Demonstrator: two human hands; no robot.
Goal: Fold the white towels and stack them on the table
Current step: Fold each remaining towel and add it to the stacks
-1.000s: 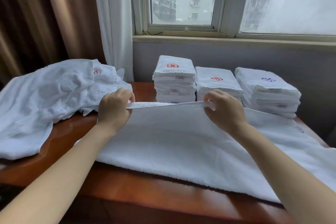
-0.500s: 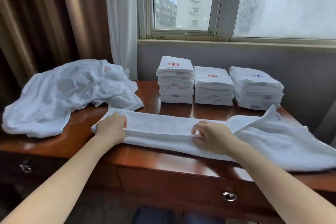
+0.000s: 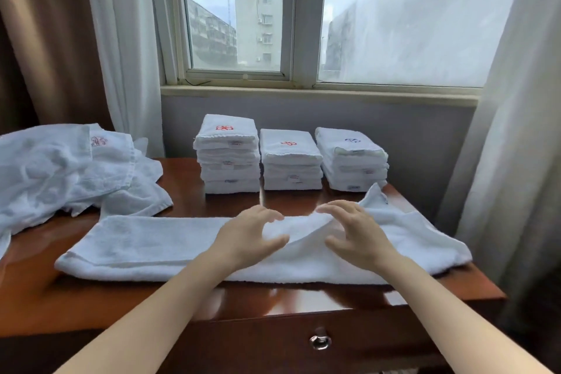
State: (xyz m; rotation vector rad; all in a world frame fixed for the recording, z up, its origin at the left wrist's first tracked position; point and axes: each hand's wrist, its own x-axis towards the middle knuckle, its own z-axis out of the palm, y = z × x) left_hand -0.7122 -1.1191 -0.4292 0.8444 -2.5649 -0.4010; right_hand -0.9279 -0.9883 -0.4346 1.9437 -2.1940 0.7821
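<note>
Lying lengthwise along the front of the table (image 3: 91,297), the towel (image 3: 145,240) is folded into a long band, its right end looser and rumpled. Both hands hover over its middle, where the cloth humps up between them. The left hand (image 3: 247,237) and right hand (image 3: 355,231) have their fingers spread and loosely arched, pinching nothing; whether the palms touch the cloth I cannot tell. Behind stand three folded stacks (image 3: 291,161), side by side. An unfolded heap (image 3: 60,167) lies at the left.
</note>
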